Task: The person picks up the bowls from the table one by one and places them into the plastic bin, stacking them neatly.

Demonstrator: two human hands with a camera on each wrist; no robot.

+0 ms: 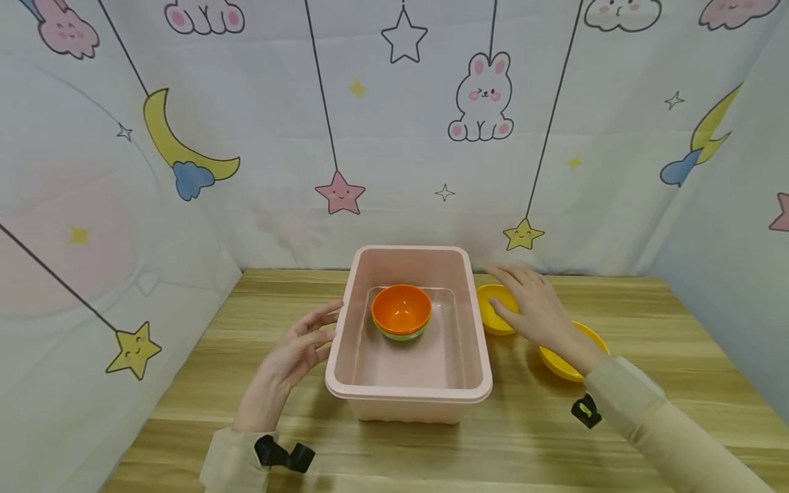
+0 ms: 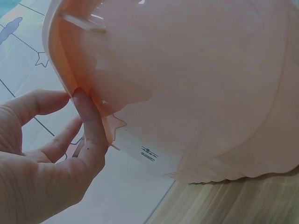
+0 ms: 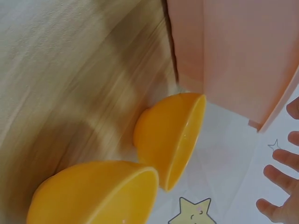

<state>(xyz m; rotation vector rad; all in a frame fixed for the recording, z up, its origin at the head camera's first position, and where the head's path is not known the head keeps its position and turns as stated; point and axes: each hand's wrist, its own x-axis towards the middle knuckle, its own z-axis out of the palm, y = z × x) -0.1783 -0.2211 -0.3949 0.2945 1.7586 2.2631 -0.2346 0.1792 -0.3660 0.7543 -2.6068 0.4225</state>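
Observation:
A pale pink plastic tub (image 1: 409,392) stands on the table with an orange bowl (image 1: 401,309) stacked in a green bowl (image 1: 402,336) inside it. My left hand (image 1: 296,352) is at the tub's left side, its loosely bent fingers touching the outer rim; the left wrist view shows the fingertips (image 2: 83,95) right at the rim's edge and underside. To the tub's right, my right hand (image 1: 535,308) hovers with fingers spread over a yellow bowl (image 1: 487,311), holding nothing. A second yellow bowl (image 1: 564,366) sits nearer, partly hidden under the right forearm.
The wooden table (image 1: 259,301) runs back to a white cloth backdrop (image 1: 277,226) printed with stars, moons and rabbits. Cloth also hangs along the left and right sides. Black camera mounts (image 1: 285,454) are worn at the wrists.

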